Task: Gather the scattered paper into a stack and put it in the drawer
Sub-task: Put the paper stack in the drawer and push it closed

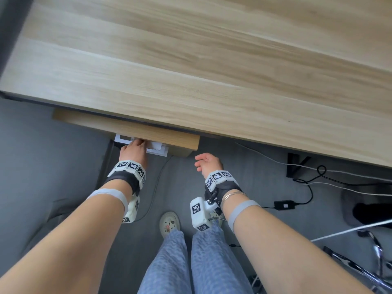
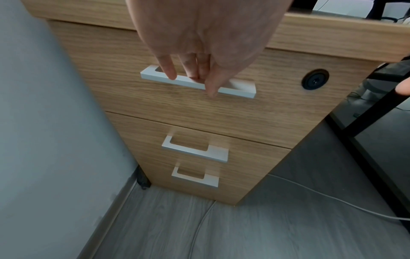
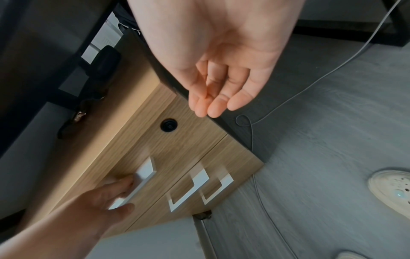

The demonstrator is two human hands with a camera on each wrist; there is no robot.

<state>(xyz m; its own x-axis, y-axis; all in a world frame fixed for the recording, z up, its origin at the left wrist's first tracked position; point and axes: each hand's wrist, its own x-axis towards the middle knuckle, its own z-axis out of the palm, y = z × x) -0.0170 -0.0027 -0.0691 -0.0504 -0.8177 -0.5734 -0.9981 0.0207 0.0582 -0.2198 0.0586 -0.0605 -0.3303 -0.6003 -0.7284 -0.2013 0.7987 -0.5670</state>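
Note:
A wooden drawer cabinet [image 1: 176, 142] stands under the wooden table [image 1: 191, 60]. My left hand [image 1: 133, 148] grips the white handle [image 2: 235, 91] of the top drawer [image 2: 177, 105], fingers hooked over the bar and thumb below it. The right wrist view shows the same hold on the handle [image 3: 145, 172]. The top drawer front looks flush with the drawers below. My right hand [image 1: 203, 163] hangs to the right of the cabinet, fingers relaxed [image 3: 213, 105], holding nothing. No paper shows on the table or in either hand.
Two lower drawers with white handles [image 2: 195, 150] [image 2: 195, 178] sit under the top one, and a black lock [image 2: 315, 79] is on its right. A grey wall [image 2: 44, 122] is close on the left. Cables [image 1: 307, 187], a power adapter [image 1: 284, 205] and a black desk leg [image 1: 297, 164] are on the floor at right.

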